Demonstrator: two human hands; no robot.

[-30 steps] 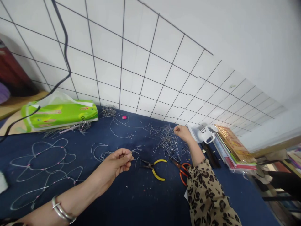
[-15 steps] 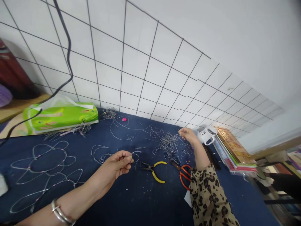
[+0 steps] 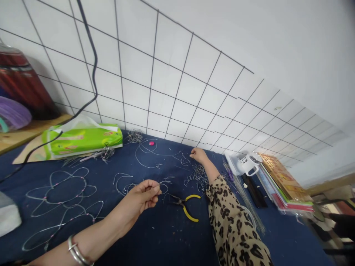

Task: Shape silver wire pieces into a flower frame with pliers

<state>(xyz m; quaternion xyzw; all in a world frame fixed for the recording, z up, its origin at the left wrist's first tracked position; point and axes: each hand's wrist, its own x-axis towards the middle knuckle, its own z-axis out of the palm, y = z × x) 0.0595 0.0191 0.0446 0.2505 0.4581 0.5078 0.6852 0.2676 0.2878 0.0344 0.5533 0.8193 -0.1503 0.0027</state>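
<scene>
Right hand point(image 3: 198, 154): had shifted left, away from mug point(image 3: 249, 164); whether it gripped anything, I couldn't tell.
Left hand point(image 3: 145, 194): pinched wire point(image 3: 167, 189) near pliers point(image 3: 185, 204).

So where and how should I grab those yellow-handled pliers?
I'd take the pliers by the yellow handles, coming from the picture's right: the handles splay open that way, while the dark jaws point toward the left hand. The pliers lie flat on the blue cloth, so closing around both handles from above looks simplest.
</scene>
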